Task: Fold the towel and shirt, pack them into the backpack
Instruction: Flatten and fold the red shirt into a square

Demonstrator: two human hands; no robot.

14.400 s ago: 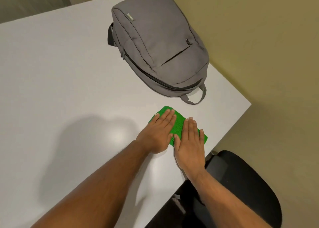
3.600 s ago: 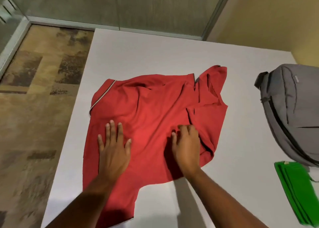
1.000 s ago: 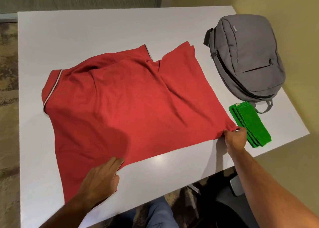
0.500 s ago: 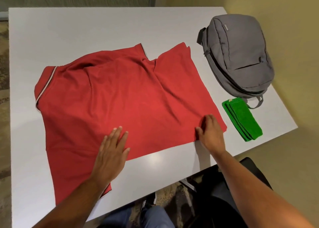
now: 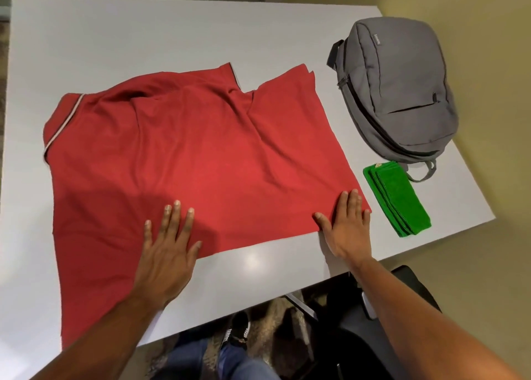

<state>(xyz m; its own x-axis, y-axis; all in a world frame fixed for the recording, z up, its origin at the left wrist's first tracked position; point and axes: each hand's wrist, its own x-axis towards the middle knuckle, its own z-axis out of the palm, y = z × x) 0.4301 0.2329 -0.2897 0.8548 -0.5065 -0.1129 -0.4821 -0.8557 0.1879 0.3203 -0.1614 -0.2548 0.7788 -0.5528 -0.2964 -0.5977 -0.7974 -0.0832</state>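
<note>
1. The red polo shirt (image 5: 201,161) lies spread on the white table (image 5: 172,34), its striped collar at the left and its hem at the right. Both hands press it flat near the table's front edge.
2. The left hand (image 5: 168,247) rests palm down with straight, spread fingers on the shirt's near edge. It grasps nothing.
3. The right hand (image 5: 346,224) lies flat on the near hem corner, fingers straight, also gripping nothing.
4. The step looks like smoothing before the first fold. It would go best by sweeping the palms outward to clear the creases near the middle and the rumpled far sleeve, then squaring the edges.
5. One end of the shirt reaches the table's near edge, so drawing it fully onto the table first should keep the fold even.
6. The folded green towel (image 5: 398,198) lies just right of the hem, well apart from neither the shirt nor the grey backpack (image 5: 399,92), which lies flat and looks zipped shut.
7. The table is smooth and glossy. Yellow walls (image 5: 474,6) stand to the right, and a black chair (image 5: 373,336) sits below the table edge.
</note>
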